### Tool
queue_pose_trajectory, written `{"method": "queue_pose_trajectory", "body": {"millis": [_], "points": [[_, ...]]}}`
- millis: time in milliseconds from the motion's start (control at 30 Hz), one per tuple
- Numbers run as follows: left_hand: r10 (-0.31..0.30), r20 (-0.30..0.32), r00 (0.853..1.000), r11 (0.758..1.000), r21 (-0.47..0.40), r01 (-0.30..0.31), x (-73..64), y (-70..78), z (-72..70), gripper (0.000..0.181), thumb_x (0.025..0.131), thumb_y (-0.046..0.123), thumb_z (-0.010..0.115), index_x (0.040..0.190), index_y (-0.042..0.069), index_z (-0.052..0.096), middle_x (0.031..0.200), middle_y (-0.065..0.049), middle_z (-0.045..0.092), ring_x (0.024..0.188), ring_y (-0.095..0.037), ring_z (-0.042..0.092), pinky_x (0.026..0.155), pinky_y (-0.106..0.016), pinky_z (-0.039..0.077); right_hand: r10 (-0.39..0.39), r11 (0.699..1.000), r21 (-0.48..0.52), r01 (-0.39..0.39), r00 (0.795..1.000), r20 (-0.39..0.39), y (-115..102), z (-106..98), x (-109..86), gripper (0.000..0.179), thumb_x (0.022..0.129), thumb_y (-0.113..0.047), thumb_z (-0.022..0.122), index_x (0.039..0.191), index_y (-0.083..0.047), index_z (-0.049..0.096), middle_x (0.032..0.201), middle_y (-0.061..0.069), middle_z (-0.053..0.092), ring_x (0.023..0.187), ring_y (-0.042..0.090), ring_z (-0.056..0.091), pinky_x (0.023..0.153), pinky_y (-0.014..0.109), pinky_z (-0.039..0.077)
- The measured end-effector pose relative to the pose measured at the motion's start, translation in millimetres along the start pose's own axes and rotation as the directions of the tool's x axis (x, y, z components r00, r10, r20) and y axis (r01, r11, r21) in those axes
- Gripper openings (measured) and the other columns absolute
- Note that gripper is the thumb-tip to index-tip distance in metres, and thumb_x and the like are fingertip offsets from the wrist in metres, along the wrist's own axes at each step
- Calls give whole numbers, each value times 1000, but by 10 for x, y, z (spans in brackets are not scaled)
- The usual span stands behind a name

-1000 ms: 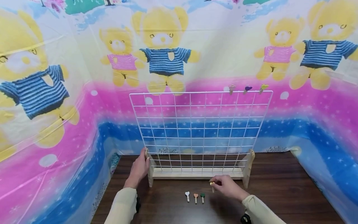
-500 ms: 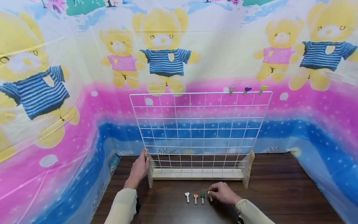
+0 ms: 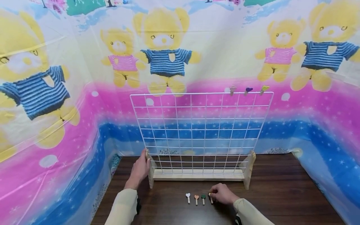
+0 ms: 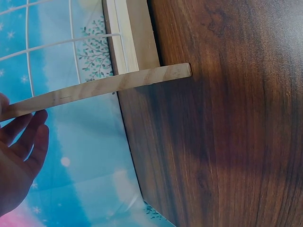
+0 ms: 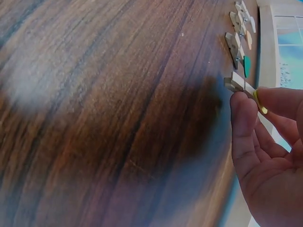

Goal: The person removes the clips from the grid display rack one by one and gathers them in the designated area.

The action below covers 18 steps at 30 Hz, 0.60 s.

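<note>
My left hand [image 3: 139,168] holds the left wooden upright [image 4: 118,82] of a stand, thumb on one side and fingers on the other. That stand carries a white wire grid panel [image 3: 192,128]. In front of it, low over the dark table, my right hand [image 3: 222,193] pinches a small wooden clothespin [image 5: 240,84] with a yellow heart between thumb and fingertips. Beside it lie three more heart clothespins in a row: green [image 3: 203,199], orange [image 3: 196,199] and white [image 3: 188,197]. Whether the held one touches the tabletop I cannot tell.
Three heart clothespins, pale [image 3: 232,90], purple [image 3: 248,89] and yellow [image 3: 264,89], clip onto the grid's top wire at the right. A wooden crossbar [image 3: 197,177] joins the stand's feet. A teddy-bear printed cloth [image 3: 225,56] hangs around the table [image 3: 281,193].
My right hand has come down and slightly left, bringing the yellow-heart clothespin next to the green one in the row. My left hand stays at the upright.
</note>
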<state>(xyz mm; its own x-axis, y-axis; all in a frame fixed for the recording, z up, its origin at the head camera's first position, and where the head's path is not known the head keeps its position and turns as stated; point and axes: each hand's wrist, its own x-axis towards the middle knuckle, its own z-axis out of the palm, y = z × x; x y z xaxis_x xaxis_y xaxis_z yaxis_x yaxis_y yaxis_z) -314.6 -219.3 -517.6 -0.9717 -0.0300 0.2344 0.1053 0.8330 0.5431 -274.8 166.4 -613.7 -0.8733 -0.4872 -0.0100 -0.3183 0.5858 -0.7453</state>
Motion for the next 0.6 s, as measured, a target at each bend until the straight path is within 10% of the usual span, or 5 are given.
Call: {"method": "queue_pose_trajectory", "body": {"millis": [600], "points": [[1,-1,1000,1000,-1,-1,-7,-6,8,52,99,16,48,144,6,24,117,-27,58,93,-41,61,74,-53,48,42,999,15,-42,999,-21,50,76,66,7,85,-2,63,85,-3,70,62,-6,56,52,7,52,47,25,45]]}}
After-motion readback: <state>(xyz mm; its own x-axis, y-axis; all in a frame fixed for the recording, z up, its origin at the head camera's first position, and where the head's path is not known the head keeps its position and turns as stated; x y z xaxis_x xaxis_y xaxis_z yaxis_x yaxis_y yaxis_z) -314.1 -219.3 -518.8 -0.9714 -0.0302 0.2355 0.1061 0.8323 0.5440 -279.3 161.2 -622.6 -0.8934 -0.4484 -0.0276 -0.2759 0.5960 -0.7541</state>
